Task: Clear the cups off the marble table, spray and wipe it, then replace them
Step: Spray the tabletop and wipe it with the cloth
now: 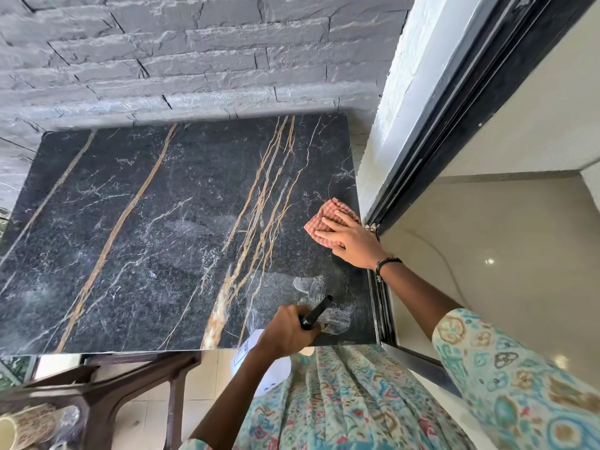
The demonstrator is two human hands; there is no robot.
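Patterned teal sleeves frame the scene as a person leans over a black, gold-veined marble desk (136, 222), now bare of cups. What looks like a patterned cup (22, 427) and some glassware sit low at the left on dark wooden furniture, too blurred to be sure of. One grip, the left hand (287, 326), is closed around a white spray bottle (259, 365) with a black nozzle (316, 311), held at the near edge beside wet spray marks. The other grip, the right hand (349, 238), lies flat with fingers spread, pressing a red checked cloth (328, 219) onto the desk's right edge, by the window frame. To wipe well, the cloth likely needs firm, overlapping strokes from this corner across to the far left, catching the fresh droplets near the nozzle before they dry into streaks.
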